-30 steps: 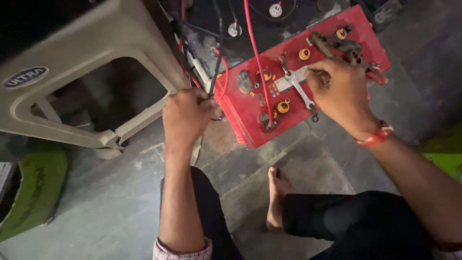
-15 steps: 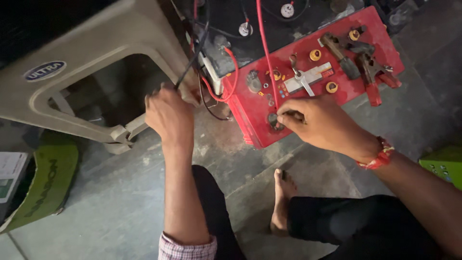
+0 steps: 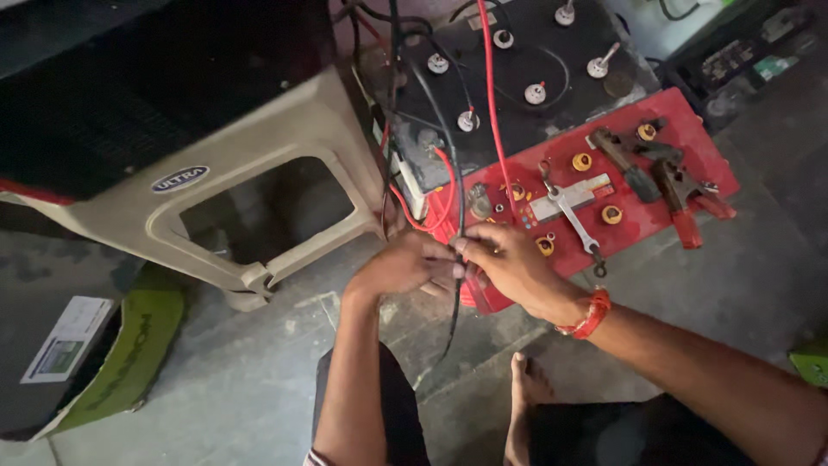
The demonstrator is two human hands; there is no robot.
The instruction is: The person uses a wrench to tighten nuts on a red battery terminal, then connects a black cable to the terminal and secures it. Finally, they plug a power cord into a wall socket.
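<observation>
My left hand [image 3: 401,267] and my right hand [image 3: 509,263] meet at the near left corner of a red battery [image 3: 690,164]. Both pinch a black cable [image 3: 454,298] that runs down from above and hangs loose toward the floor. My right wrist wears a red thread band [image 3: 588,315]. On the red battery's top lie a silver spanner [image 3: 571,211] and two brown and red clamps [image 3: 668,181], among yellow caps. A red wire [image 3: 493,103] crosses the black battery [image 3: 517,78] behind it.
A beige plastic stool [image 3: 259,164] stands at the left, close to the batteries. A green and white carton [image 3: 95,354] lies on the tiled floor at the lower left. My bare foot [image 3: 523,388] rests on the floor below my hands.
My right hand left the red battery's top and came to its near left corner. My left hand moved right to meet it, and both now hold the black cable.
</observation>
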